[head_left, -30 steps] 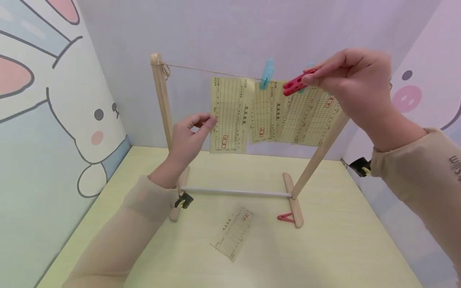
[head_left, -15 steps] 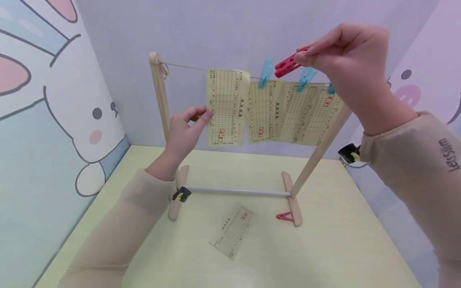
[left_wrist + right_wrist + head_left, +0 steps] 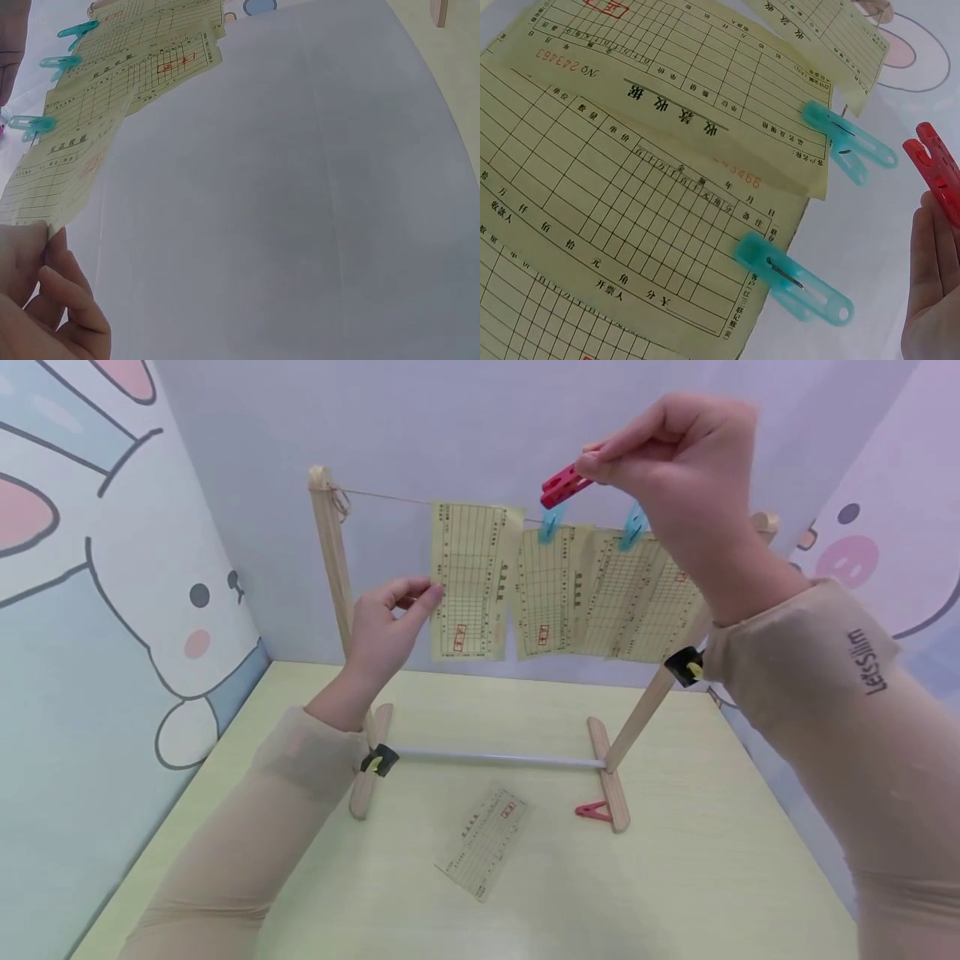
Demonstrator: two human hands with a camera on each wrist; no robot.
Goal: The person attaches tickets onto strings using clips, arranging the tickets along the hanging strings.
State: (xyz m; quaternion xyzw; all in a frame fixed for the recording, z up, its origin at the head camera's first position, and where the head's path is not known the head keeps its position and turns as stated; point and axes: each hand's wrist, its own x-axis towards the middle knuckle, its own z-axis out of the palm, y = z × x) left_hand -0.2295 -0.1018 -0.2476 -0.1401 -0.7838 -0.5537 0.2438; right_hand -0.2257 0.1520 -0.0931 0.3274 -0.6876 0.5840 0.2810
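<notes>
My left hand pinches a yellowish paper receipt by its left edge. The receipt stands upright, its top edge level with the string in the head view. In the left wrist view, thumb and fingers grip the side of this slip, which bends a little. Up to the right, my right hand pinches a red clothespin between thumb and fingers. Its tip overlaps the top of a blue clothespin. That blue clip fastens a hanging receipt beside the held one.
Further hanging receipts overlap to the right, with blue clothespins on them. The string runs between wooden posts. On the table lie a loose receipt and another red clothespin against the stand's right foot.
My right hand has risen and moved left with the red clothespin. My left hand has lifted the receipt slightly, bringing its top edge up to the string.
</notes>
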